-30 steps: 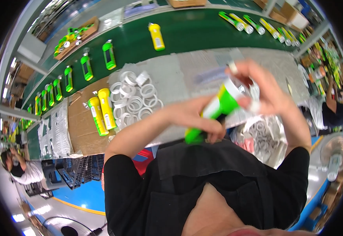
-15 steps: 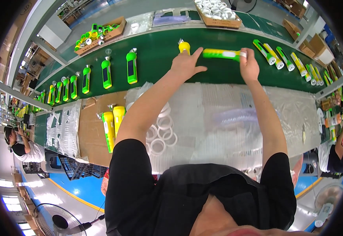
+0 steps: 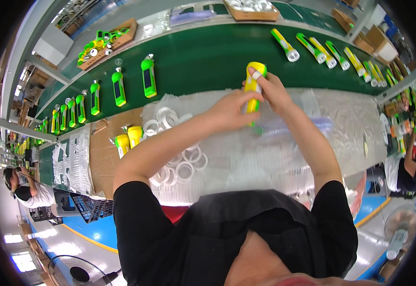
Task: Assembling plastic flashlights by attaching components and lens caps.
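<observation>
**Two-Hand Handling of the Torch**

The yellow-green torch [image 3: 250, 86] is at the near edge of the green belt [image 3: 203, 52]. The right hand [image 3: 273, 91] is clamped on its upper part; the left hand [image 3: 231, 110] lies across the lower barrel, its grip too obscured to tell. For steady control, support both ends and avoid the white rings [image 3: 185, 171] on the belt's near side. No lettering on the torch is legible.

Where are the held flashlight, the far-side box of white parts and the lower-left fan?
Held flashlight [image 3: 251, 86]: head view, on its body.
Box of white parts [image 3: 255, 16]: head view, near wall.
Fan [image 3: 79, 274]: head view, dark hub.
</observation>
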`<state>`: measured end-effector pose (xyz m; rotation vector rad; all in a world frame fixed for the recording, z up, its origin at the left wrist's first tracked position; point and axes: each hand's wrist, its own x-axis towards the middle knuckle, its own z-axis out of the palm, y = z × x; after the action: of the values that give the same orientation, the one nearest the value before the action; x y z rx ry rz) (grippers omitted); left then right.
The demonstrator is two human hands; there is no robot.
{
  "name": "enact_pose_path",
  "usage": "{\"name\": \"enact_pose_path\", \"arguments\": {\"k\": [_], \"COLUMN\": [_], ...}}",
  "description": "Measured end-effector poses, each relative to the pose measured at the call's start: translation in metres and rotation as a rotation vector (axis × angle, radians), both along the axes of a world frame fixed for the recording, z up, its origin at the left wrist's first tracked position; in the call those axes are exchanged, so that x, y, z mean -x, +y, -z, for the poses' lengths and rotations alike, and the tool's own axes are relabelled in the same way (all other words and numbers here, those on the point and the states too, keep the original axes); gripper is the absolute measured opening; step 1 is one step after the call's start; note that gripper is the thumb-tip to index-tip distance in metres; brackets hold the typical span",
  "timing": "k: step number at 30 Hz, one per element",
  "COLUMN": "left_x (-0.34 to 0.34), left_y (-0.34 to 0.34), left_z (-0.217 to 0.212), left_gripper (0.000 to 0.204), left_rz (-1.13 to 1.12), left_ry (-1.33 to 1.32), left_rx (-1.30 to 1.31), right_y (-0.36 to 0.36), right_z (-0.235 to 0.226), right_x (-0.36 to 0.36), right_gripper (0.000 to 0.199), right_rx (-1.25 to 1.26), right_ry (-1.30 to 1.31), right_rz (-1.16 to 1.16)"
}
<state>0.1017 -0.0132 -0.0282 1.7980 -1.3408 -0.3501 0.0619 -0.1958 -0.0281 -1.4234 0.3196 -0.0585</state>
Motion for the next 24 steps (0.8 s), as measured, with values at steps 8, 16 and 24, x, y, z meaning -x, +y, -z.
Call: {"name": "enact_pose_path", "arguments": {"k": [8,16,24], "left_x": [0.047,0.086,0.123], "left_y": [0.026,0.063,0.076], "left_z": [-0.039,-0.018,-0.022], "left_gripper": [0.026,0.037,0.034], "left_rz": [-0.101,0.096,-0.199], "left_ry": [-0.588,0.859,0.270], "left_rx": [0.457,-0.043,0.406], "right_y": [0.060,0.088,0.107], "right_z": [-0.008,-0.014,-0.002], "right_x": [0.147,0.194,0.199], "right_gripper": [0.045,0.061,0.051], "right_rx": [-0.245,-0.192,-0.003], "right_ry": [-0.087,-0.140,-0.174], "right_rz": [-0.296,-0.448,-0.317]}}
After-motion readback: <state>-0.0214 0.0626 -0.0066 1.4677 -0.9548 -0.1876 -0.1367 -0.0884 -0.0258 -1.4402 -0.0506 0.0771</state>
